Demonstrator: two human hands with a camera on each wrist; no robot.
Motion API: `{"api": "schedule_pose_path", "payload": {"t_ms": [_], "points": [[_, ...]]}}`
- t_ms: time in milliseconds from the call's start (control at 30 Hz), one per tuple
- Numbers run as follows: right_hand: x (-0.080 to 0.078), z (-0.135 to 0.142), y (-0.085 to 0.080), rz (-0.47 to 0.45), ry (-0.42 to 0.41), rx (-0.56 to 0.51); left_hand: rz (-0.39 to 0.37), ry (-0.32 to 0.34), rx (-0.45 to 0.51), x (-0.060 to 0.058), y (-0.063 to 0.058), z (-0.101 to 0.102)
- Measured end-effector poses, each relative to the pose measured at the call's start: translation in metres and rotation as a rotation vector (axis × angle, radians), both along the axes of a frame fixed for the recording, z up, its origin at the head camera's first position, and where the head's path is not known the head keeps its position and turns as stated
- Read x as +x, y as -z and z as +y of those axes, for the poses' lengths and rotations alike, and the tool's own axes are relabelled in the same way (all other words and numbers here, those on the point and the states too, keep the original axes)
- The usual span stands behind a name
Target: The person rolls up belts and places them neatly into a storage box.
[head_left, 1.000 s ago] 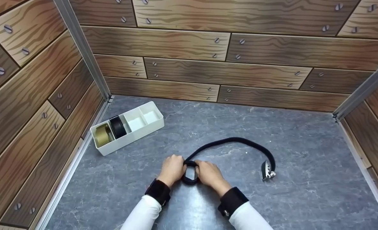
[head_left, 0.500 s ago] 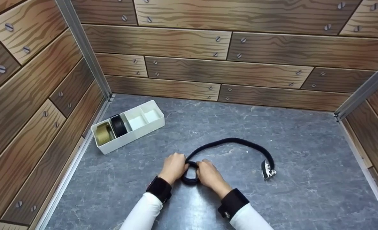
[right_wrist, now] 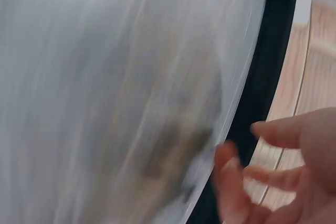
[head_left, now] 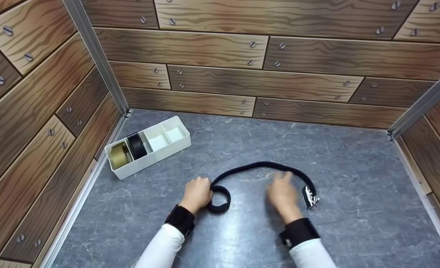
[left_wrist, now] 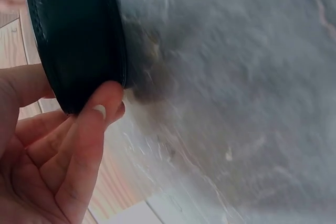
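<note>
A black belt (head_left: 261,164) lies on the grey surface, one end rolled into a round coil. From the coil the strap arcs over to the right, down to a silver buckle (head_left: 310,197). My left hand (head_left: 197,193) holds the coil's left side; up close in the left wrist view, thumb and fingertips pinch the lower edge of the rolled belt (left_wrist: 79,40). Away from the coil, my right hand (head_left: 282,193) is blurred and hovers inside the arc, left of the buckle. In the right wrist view its fingers are parted beside the strap (right_wrist: 262,77), holding nothing.
A white divided tray (head_left: 156,158) stands at the back left. Its left compartments hold a gold roll (head_left: 119,156) and a black roll (head_left: 137,146). Wood-patterned walls (head_left: 212,83) close off the back and both sides.
My right hand has let go of the coil and moved right, towards the buckle end. My left hand has stayed on the coil, which shifted slightly left.
</note>
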State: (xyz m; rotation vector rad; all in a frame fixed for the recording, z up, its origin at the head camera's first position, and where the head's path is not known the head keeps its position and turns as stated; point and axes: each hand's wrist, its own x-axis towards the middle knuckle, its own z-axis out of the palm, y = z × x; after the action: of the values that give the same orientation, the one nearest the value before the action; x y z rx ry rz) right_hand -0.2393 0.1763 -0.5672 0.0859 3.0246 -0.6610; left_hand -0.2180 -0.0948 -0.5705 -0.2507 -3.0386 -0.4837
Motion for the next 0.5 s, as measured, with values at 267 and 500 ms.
{"api": "schedule_pose_path", "payload": {"t_ms": [267, 500], "points": [[-0.001, 0.061, -0.006, -0.14, 0.135, 0.088, -0.011, -0.03, 0.064, -0.001, 0.0, -0.004], [-0.004, 0.105, -0.013, -0.145, 0.039, 0.005, -0.058, -0.067, 0.103, 0.0, 0.0, -0.004]]}}
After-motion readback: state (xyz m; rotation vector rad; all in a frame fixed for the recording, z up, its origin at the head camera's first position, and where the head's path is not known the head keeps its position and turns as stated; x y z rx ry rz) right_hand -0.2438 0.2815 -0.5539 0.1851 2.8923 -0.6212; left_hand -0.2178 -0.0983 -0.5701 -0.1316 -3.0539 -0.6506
